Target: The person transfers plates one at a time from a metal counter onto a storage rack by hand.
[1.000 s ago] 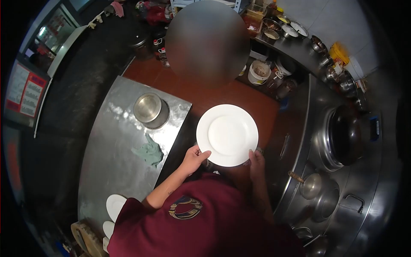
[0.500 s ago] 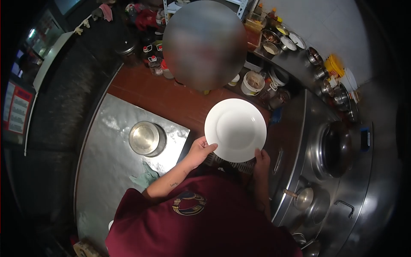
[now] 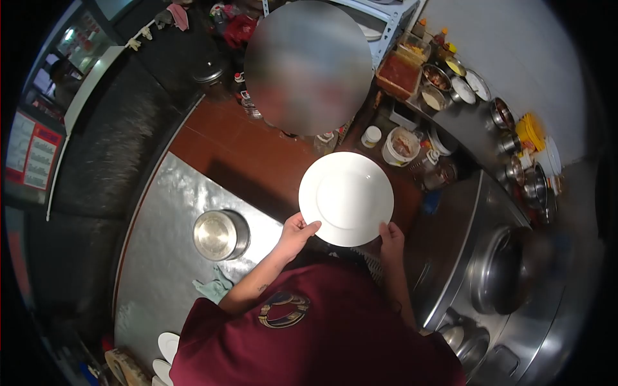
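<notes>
A round white plate (image 3: 346, 198) is held out in front of my chest, its face up toward the camera. At its lower left rim my left hand (image 3: 300, 234) grips it, thumb on top and fingers underneath. My right hand (image 3: 391, 240) pinches the lower right rim, with most of its fingers hidden beneath or behind the edge. Left of my left forearm, on the steel table (image 3: 151, 257), stand a metal pot (image 3: 219, 236) and a crumpled green cloth (image 3: 214, 284).
To the right runs a steel stove counter with a wok (image 3: 499, 270). Bowls of seasonings (image 3: 438, 78) line the back-right shelf, above a white bucket (image 3: 400, 147). More white plates (image 3: 168, 346) lie at the table's near edge. Red-brown tiles (image 3: 212, 145) cover the floor.
The view has shifted, so the table, stove and shelf sit lower in it. The plate stays in both hands, slightly further left in view. White plates at lower left show more.
</notes>
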The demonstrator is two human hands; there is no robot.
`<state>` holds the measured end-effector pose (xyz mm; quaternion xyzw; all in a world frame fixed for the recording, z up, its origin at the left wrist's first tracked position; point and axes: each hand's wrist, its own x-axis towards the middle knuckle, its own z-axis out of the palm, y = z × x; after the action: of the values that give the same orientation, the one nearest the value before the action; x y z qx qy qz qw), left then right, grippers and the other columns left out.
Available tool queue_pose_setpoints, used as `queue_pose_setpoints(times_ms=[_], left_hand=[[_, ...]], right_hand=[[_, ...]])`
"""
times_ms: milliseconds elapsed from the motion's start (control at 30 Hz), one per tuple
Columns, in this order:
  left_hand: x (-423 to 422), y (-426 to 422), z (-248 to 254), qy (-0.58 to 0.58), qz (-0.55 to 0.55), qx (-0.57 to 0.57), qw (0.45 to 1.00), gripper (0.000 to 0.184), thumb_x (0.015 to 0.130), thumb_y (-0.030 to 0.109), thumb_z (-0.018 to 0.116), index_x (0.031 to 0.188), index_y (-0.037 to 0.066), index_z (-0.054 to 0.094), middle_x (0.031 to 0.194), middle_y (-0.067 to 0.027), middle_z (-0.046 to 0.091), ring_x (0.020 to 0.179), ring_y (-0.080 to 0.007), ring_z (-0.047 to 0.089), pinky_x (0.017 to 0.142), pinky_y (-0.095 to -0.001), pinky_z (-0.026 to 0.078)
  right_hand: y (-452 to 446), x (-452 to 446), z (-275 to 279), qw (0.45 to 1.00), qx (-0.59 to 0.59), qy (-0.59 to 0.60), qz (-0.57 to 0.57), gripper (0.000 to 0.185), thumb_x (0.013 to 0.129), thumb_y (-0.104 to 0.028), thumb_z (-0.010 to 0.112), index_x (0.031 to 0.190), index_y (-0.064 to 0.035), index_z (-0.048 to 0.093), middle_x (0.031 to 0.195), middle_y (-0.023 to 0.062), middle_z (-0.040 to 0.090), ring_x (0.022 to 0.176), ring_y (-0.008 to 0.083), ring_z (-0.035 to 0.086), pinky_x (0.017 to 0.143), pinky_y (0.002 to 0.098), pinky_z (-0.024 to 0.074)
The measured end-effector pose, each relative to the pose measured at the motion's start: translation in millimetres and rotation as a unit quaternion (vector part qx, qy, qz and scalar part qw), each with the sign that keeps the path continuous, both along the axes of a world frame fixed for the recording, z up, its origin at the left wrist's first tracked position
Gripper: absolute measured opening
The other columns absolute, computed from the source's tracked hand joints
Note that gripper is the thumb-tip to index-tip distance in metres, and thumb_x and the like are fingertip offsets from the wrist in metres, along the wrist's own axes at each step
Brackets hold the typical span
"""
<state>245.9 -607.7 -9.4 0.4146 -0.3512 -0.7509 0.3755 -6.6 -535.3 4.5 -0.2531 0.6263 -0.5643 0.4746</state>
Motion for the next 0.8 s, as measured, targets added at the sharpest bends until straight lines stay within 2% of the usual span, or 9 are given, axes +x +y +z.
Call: queue_pose_setpoints(times_ms=[100, 233, 367, 467, 567, 800], left_hand=[[-26, -30, 0, -0.038, 0.034, 0.005, 0.999, 0.013, 0.092, 0.01, 0.067, 0.104, 0.004, 0.066, 0.08, 0.0056, 0.058, 0.071, -0.0031, 0.048, 0.066, -0.0198, 0.04], [-69, -73, 9, -0.029, 0.049, 0.009, 0.998, 0.011, 0.092, 0.01, 0.067, 0.101, 0.004, 0.066, 0.08, 0.0049, 0.059, 0.072, -0.0043, 0.049, 0.066, -0.0207, 0.04], [-116, -111, 45, -0.003, 0.073, 0.017, 0.997, 0.018, 0.092, 0.01, 0.067, 0.109, 0.002, 0.065, 0.088, 0.0008, 0.065, 0.077, -0.0052, 0.055, 0.071, -0.023, 0.046], [-129, -131, 19, -0.017, 0.065, 0.014, 0.998, 0.022, 0.093, 0.011, 0.067, 0.112, 0.002, 0.064, 0.094, -0.0019, 0.068, 0.08, -0.0058, 0.059, 0.073, -0.023, 0.048], [-148, -143, 34, -0.036, 0.077, 0.001, 0.996, 0.022, 0.093, 0.012, 0.067, 0.113, 0.003, 0.065, 0.098, -0.0034, 0.069, 0.081, -0.0064, 0.061, 0.073, -0.0219, 0.048], [-152, -173, 35, -0.063, 0.093, -0.004, 0.994, 0.022, 0.092, 0.013, 0.068, 0.112, 0.004, 0.065, 0.096, -0.0009, 0.069, 0.08, -0.0063, 0.061, 0.072, -0.0218, 0.049]], right_hand=[[-43, -30, -5, 0.999, -0.008, -0.003, 0.04, 0.027, 0.099, -0.022, 0.059, 0.078, -0.0054, 0.057, 0.065, 0.0006, 0.058, 0.054, 0.0064, 0.051, 0.051, 0.0228, 0.042], [-100, -81, -2, 0.996, -0.048, 0.011, 0.074, 0.027, 0.1, -0.02, 0.058, 0.077, -0.0053, 0.057, 0.064, -0.0001, 0.056, 0.054, 0.0063, 0.05, 0.051, 0.0224, 0.0419], [-143, -119, 11, 0.995, -0.061, -0.014, 0.08, 0.026, 0.1, -0.018, 0.058, 0.077, -0.0056, 0.056, 0.064, -0.001, 0.054, 0.054, 0.0053, 0.049, 0.051, 0.0216, 0.0413], [-170, -141, 11, 0.994, -0.068, -0.022, 0.085, 0.026, 0.1, -0.019, 0.058, 0.077, -0.0055, 0.056, 0.064, -0.0011, 0.053, 0.054, 0.0046, 0.048, 0.051, 0.0212, 0.0413], [-189, -157, 6, 0.991, -0.076, -0.038, 0.101, 0.026, 0.1, -0.019, 0.057, 0.077, -0.0072, 0.056, 0.064, -0.0014, 0.053, 0.054, 0.005, 0.048, 0.052, 0.0217, 0.04], [-224, -163, 4, 0.989, -0.072, -0.06, 0.115, 0.028, 0.1, -0.021, 0.059, 0.077, -0.0062, 0.055, 0.063, -0.0016, 0.052, 0.053, 0.0049, 0.049, 0.05, 0.0217, 0.0408]])
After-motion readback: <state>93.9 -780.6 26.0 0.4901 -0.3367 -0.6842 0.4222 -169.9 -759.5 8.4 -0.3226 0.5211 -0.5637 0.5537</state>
